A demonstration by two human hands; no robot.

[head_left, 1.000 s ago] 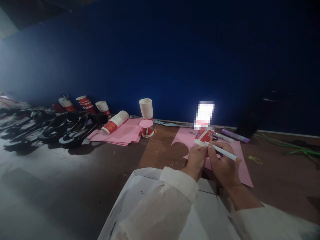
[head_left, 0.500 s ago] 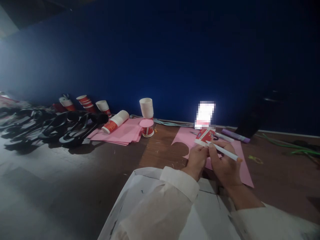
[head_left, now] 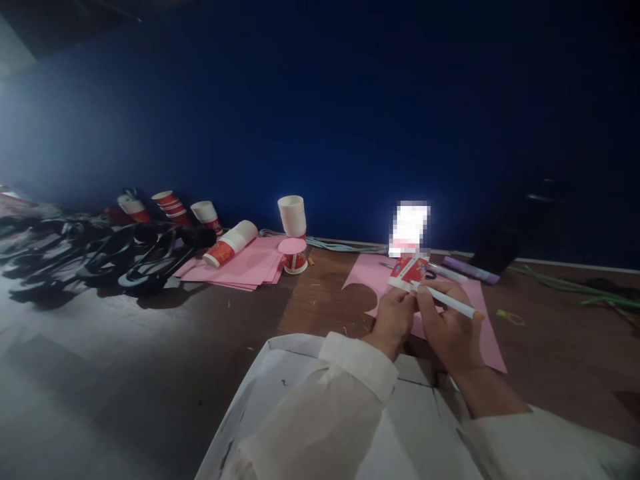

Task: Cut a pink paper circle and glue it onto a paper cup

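A small red printed paper cup (head_left: 411, 268) is tilted, its white edge toward me, with my left hand (head_left: 395, 315) closed around its near end. My right hand (head_left: 453, 330) grips a white pen (head_left: 453, 303) with an orange end. The pen's tip meets the cup's white edge, or lies very close to it. Beneath both hands spreads a pink paper sheet (head_left: 361, 272) with a rounded piece cut out of its left side. Dark scissor-like handles (head_left: 431, 274) show partly behind the cup. A purple glue-stick-like tube (head_left: 471, 271) and a clear-bodied pen (head_left: 447, 272) lie beyond my right hand.
Left stand stacked paper cups (head_left: 292, 217), a red cup with a pink disc on top (head_left: 295, 259), and pink sheets (head_left: 240, 270) under a lying cup stack (head_left: 233, 243). Black headsets (head_left: 145, 260) crowd farther left. A bright pixelated screen (head_left: 410, 227) leans against the blue partition (head_left: 320, 120).
The cup has turned slightly in my left hand, so its printed side shows at a different angle. Both hands stay in nearly the same place.
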